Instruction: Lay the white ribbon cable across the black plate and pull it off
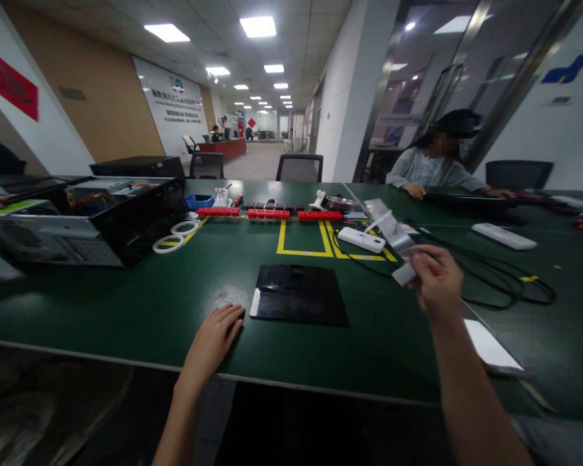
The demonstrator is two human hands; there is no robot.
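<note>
My left hand lies flat on the green table with its fingers stretched out, just left of a glossy black rectangular plate. A small raised block sits near the plate's far edge, and a white patch marks its left side. In the air to the right, my right hand is closed around one end of a long silver bracket-like piece with a white end. The piece slants up and left, above a white power strip. Its exact kind cannot be made out.
An opened computer case stands at left beside white rings. Red holders line the back near a blue tray and yellow tape outlines. Coiled black cable and a tablet lie right. People sit at both sides.
</note>
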